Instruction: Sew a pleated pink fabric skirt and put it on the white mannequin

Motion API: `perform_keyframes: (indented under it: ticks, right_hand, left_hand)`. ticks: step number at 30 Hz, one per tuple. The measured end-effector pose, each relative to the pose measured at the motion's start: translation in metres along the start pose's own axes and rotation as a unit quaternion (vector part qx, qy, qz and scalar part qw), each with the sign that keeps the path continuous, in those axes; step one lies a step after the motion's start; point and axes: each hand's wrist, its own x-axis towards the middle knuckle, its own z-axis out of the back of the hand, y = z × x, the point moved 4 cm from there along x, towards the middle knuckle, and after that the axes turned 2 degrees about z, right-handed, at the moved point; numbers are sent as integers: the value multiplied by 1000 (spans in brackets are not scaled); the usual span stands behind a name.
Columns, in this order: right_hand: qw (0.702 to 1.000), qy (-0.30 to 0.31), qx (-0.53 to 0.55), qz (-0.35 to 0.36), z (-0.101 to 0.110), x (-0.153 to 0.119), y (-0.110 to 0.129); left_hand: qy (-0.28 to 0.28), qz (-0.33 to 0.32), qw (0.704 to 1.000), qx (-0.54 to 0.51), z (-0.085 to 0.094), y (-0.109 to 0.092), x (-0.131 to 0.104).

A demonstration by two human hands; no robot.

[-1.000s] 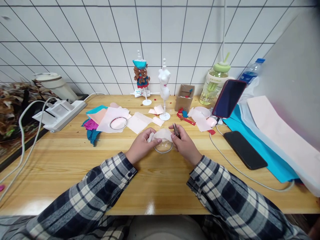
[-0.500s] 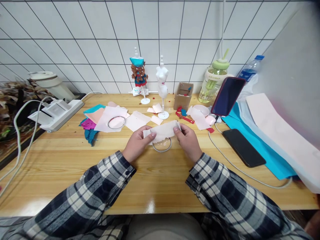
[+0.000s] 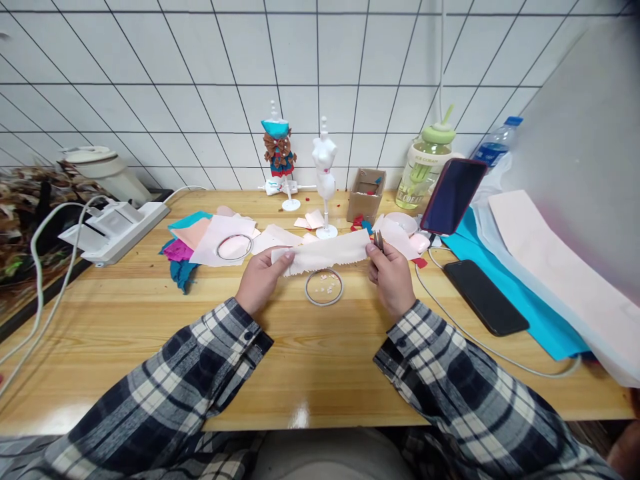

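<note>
A pale strip of paper or thin cloth with a jagged lower edge stretches between both hands above the table. My left hand pinches its left end between thumb and fingers. At the strip's other end, my right hand is closed on its edge, with a small dark metal tool poking up from the fingers; its kind is unclear. Below the strip a grey ring lies on the table, small white bits inside it. Behind stands a bare white mini dress form.
A dressed mini form and a small cardboard box stand at the back. Left are coloured sheets with a second ring and a power strip. Right are a propped phone, a flat phone, a cable and a green-lidded bottle.
My hands have moved apart, and the strip is now drawn out longer and held higher. The ring under it shows whole. The dark tool in my right hand has come into sight.
</note>
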Motion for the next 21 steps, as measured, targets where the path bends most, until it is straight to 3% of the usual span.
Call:
perform_keyframes:
  ticks: [3, 8, 21]
  right_hand:
    - [998, -31, 47, -6, 3, 1, 3]
    - [996, -23, 78, -38, 3, 1, 3]
    - [997, -38, 49, -37, 9, 5, 3]
  left_hand:
    - [-1, -4, 1000, -11, 5, 2, 4]
    - [-16, -19, 1000, -13, 10, 4, 8]
    - [-27, -18, 999, -4, 12, 0, 9]
